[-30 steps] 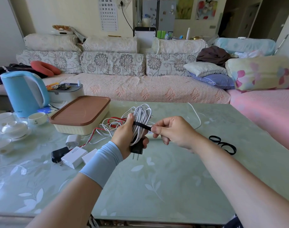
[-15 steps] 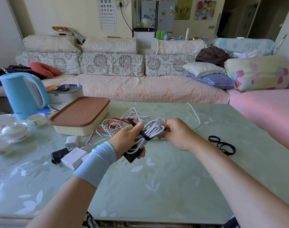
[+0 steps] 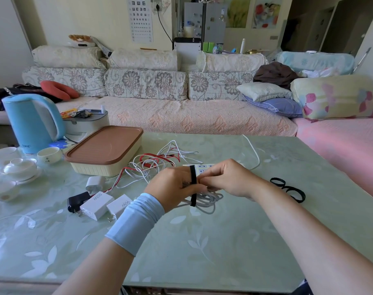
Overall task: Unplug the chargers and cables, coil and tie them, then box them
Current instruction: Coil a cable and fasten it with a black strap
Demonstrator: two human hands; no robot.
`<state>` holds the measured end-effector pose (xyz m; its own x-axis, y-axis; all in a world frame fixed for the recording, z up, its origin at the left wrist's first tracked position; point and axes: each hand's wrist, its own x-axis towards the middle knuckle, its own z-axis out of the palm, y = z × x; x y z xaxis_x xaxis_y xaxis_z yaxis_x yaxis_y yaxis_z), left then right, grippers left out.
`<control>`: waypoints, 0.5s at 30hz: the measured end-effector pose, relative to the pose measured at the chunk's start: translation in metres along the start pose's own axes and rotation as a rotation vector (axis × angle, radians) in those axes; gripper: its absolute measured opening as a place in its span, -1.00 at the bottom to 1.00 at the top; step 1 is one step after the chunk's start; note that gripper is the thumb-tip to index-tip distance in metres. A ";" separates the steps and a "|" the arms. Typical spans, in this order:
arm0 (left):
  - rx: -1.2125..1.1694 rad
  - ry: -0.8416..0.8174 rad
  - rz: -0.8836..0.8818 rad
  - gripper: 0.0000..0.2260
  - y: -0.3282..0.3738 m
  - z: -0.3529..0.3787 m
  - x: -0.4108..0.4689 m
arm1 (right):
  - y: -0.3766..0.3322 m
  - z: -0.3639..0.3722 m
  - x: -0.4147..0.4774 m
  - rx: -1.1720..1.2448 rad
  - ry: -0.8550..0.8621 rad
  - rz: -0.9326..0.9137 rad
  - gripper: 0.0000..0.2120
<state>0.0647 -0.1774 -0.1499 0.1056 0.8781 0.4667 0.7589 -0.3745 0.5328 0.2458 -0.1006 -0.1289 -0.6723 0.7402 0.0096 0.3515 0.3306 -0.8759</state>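
Head view showed the left hand (image 3: 172, 188) with fingers curled round a coiled white cable bundle (image 3: 209, 202) above the pale green counter (image 3: 202, 248). The right hand (image 3: 230, 177) fingers pinched a black band (image 3: 193, 174) looped around it.

Head-worn view, forward and down (close) over the table (image 3: 223, 241)
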 end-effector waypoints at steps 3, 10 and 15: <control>-0.023 0.016 -0.007 -0.74 -0.005 -0.001 0.000 | 0.000 0.006 -0.002 0.093 0.058 0.087 -0.91; -0.003 0.073 0.011 -0.64 -0.004 0.004 0.001 | -0.005 0.022 0.004 0.300 0.204 0.265 -0.89; 0.076 0.047 -0.073 -0.63 -0.007 0.016 0.004 | -0.003 0.025 0.005 -0.074 0.323 0.287 -0.87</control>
<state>0.0698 -0.1669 -0.1628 0.0196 0.8866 0.4620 0.8101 -0.2850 0.5124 0.2253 -0.1123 -0.1382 -0.3064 0.9495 -0.0683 0.5481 0.1173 -0.8282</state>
